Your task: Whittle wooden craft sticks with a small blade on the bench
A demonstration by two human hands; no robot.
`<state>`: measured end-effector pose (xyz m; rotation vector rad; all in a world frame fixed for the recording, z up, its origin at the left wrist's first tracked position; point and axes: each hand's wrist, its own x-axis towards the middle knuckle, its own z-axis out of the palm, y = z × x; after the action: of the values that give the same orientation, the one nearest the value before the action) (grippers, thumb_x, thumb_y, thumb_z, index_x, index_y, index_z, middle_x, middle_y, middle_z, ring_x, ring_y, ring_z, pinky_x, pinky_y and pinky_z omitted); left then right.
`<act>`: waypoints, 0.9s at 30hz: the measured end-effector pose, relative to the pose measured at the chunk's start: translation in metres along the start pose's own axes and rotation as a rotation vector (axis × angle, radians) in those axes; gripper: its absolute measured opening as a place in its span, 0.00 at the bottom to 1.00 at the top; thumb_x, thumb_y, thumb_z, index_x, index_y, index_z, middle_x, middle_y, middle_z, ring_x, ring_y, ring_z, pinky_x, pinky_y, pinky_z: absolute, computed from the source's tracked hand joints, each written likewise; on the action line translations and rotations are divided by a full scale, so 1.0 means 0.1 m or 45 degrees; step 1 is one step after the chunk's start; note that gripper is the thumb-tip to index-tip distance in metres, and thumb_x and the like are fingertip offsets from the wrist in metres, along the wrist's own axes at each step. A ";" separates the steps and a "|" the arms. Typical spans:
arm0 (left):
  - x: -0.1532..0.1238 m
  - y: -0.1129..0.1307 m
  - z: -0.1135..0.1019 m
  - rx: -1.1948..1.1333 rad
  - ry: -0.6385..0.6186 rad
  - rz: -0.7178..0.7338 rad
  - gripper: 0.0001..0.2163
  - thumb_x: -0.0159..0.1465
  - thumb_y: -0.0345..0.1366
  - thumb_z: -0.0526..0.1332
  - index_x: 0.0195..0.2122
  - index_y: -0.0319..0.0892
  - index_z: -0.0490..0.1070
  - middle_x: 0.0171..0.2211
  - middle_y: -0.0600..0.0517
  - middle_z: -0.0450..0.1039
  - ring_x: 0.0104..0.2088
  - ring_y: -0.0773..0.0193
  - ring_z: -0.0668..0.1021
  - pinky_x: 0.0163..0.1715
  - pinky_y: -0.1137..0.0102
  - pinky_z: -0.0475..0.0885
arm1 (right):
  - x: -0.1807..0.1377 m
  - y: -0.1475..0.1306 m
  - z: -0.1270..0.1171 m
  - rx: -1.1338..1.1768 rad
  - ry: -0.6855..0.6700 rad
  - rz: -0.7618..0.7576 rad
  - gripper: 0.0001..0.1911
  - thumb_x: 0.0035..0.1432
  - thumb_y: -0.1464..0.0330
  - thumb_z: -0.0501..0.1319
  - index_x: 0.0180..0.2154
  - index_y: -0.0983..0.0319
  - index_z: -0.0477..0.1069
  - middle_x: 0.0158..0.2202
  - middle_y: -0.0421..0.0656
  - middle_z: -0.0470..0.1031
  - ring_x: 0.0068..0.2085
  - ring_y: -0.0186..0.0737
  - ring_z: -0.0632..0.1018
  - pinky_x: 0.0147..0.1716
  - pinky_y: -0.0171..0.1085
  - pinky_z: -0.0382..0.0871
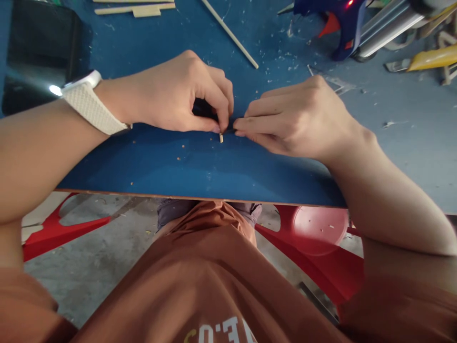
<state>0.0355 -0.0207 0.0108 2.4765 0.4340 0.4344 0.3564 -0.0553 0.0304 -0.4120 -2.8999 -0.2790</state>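
Thumb and fingertips of my left hand (200, 95) pinch a small piece of wooden stick (221, 138), whose pale end pokes out below them. Close by on the right, my right hand (289, 116) is closed, its thumb and fingers pressed together. A thin dark sliver (231, 130) shows at its fingertips, too small to name. The fingertips of both hands nearly meet just above the blue tabletop (171, 166). Most of what lies between the fingers is hidden.
Behind the hands lie a thin wooden stick (232, 35), more sticks (132, 8), a blue glue gun (348, 24) and a yellow-handled cutter (432, 58). A black flat object (39, 52) is at the far left. Red chairs (321, 267) stand below the table edge.
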 end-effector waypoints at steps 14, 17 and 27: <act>0.00 0.00 0.01 -0.056 -0.005 -0.071 0.35 0.89 0.74 0.61 0.49 0.51 0.97 0.56 0.47 0.95 0.52 0.54 0.90 0.66 0.54 0.87 | -0.07 0.05 0.04 0.159 0.006 -0.004 0.16 0.96 0.63 0.62 0.58 0.56 0.90 0.47 0.40 0.93 0.41 0.40 0.85 0.35 0.49 0.69; -0.01 0.00 0.02 -0.046 -0.009 -0.063 0.32 0.91 0.69 0.62 0.50 0.51 0.97 0.57 0.47 0.95 0.54 0.52 0.91 0.66 0.52 0.88 | -0.06 0.04 0.05 0.188 -0.017 0.030 0.17 0.96 0.63 0.60 0.59 0.55 0.90 0.48 0.40 0.93 0.42 0.42 0.86 0.36 0.49 0.69; -0.03 -0.04 0.03 -0.061 0.003 -0.080 0.20 0.89 0.58 0.67 0.50 0.56 0.97 0.57 0.49 0.96 0.55 0.51 0.92 0.65 0.54 0.89 | -0.05 0.02 0.07 0.229 -0.029 0.057 0.20 0.97 0.63 0.58 0.59 0.56 0.91 0.46 0.42 0.92 0.42 0.41 0.86 0.37 0.47 0.65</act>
<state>0.0329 -0.0207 0.0055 2.4095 0.4956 0.4174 0.3604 -0.0534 0.0233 -0.4510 -2.9016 -0.0057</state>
